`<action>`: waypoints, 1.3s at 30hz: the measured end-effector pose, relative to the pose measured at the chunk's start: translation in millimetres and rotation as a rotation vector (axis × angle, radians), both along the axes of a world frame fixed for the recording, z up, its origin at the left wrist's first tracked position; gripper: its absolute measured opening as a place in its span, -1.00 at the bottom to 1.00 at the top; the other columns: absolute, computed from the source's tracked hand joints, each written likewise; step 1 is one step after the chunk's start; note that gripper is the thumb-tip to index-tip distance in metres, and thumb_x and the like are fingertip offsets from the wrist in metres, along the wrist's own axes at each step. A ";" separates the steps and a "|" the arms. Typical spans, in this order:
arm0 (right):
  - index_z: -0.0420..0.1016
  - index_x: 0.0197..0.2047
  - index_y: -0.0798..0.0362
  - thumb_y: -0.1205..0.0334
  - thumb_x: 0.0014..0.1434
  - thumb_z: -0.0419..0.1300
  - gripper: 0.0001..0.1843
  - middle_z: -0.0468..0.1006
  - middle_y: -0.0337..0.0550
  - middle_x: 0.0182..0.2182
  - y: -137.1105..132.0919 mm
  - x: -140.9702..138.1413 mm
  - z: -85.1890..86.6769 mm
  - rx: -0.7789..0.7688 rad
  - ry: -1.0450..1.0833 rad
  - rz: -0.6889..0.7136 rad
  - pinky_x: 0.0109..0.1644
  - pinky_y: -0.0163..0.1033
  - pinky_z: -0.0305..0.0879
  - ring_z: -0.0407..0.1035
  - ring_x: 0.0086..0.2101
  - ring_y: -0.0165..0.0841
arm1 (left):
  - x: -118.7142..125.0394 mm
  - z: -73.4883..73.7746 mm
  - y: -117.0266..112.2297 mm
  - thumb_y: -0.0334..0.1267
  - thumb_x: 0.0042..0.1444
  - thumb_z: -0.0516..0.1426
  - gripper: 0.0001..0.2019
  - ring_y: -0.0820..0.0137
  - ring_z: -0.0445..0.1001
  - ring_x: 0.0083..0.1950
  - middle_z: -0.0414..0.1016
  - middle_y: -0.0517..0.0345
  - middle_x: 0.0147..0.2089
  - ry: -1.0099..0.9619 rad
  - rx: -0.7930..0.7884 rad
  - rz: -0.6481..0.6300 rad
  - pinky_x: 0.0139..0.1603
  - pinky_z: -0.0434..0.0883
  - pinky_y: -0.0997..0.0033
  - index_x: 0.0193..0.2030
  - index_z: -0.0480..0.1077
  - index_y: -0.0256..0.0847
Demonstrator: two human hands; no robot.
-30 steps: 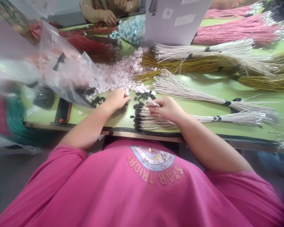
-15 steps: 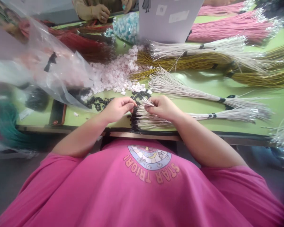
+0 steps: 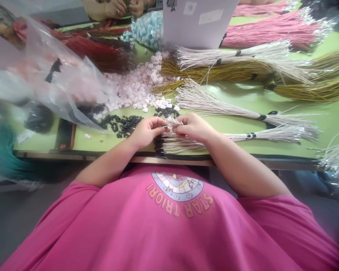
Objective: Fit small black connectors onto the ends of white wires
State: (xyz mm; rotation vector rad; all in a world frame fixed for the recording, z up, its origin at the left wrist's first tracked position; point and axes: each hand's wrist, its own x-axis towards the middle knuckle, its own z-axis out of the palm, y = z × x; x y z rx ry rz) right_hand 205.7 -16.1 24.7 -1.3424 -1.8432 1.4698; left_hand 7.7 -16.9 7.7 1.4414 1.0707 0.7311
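the right hand (image 3: 194, 127) pinched thin, splayed, pale wires (image 3: 174, 122). the left hand (image 3: 147, 131) nipped a dark piece (image 3: 166, 127), barely discernible.

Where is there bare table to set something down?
Green table shows between the gold wires and the white wires below them. A smaller patch, with loose bits, lies between the phone-like thing and the left arm. Around the left hand and right hand it is crowded with black pieces, white pieces and more wires.

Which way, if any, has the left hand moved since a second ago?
Yes: the left hand has moved right and lower in view, judged against the pile of pale pieces.
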 end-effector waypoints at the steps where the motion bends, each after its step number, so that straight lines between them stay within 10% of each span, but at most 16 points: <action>1: 0.31 -0.58 0.10 0.22 -0.08 0.10 -0.86 0.22 -0.34 -0.70 -0.1 -0.3 0.2 0.005 0.001 0.003 -0.53 -0.34 -0.05 0.10 -0.63 -0.52 | 0.5 -0.9 -0.2 -0.28 -0.04 0.24 -0.82 0.38 0.52 -0.22 0.57 0.09 -0.29 -0.006 0.012 0.000 -0.08 0.39 0.33 -0.28 0.43 -0.30; 16: 0.51 -0.43 0.16 0.10 -0.02 0.13 -0.72 0.28 -0.31 -0.61 0.6 -1.8 -5.5 0.130 -0.040 0.006 -0.42 -0.34 0.03 0.15 -0.52 -0.48 | -0.1 -7.9 -2.7 -0.22 -0.02 0.24 -0.81 0.39 0.52 -0.23 0.58 0.10 -0.28 0.021 0.045 0.017 -0.13 0.41 0.36 -0.29 0.46 -0.28; 39: 0.46 -0.51 0.12 0.14 0.01 0.14 -0.77 0.37 -0.28 -0.61 -0.6 2.4 -5.9 0.187 -0.075 0.041 -0.41 -0.33 0.05 0.20 -0.52 -0.45 | -7.2 0.9 -8.7 -0.27 0.11 0.14 -0.86 0.35 0.46 -0.11 0.50 0.07 -0.13 0.441 0.598 -0.168 -0.01 0.37 0.32 -0.23 0.52 -0.17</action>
